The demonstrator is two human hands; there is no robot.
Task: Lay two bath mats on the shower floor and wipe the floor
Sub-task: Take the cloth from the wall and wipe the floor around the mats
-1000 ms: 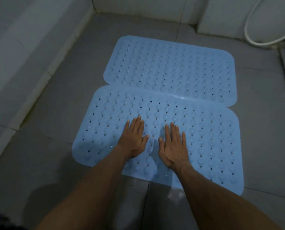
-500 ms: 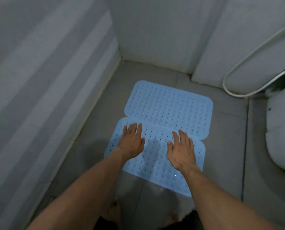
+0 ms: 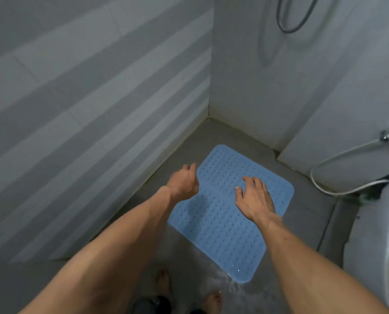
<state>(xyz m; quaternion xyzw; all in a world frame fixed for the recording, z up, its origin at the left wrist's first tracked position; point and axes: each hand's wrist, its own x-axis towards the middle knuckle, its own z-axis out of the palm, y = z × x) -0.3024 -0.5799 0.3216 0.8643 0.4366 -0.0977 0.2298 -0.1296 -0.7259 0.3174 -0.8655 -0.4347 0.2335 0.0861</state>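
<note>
Your left hand [image 3: 184, 183] loosely curled, right hand [image 3: 256, 200] spread, both empty above two rounded, perforated blue rubber mats [image 3: 220, 220] lying toward 12 o'clock

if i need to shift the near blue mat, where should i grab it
Probably the rounded near-right corner of the near mat, reached from the foot side. The mat lies flat on the shower floor, and bare floor surrounds that corner, so fingertips can peel it up.
</note>
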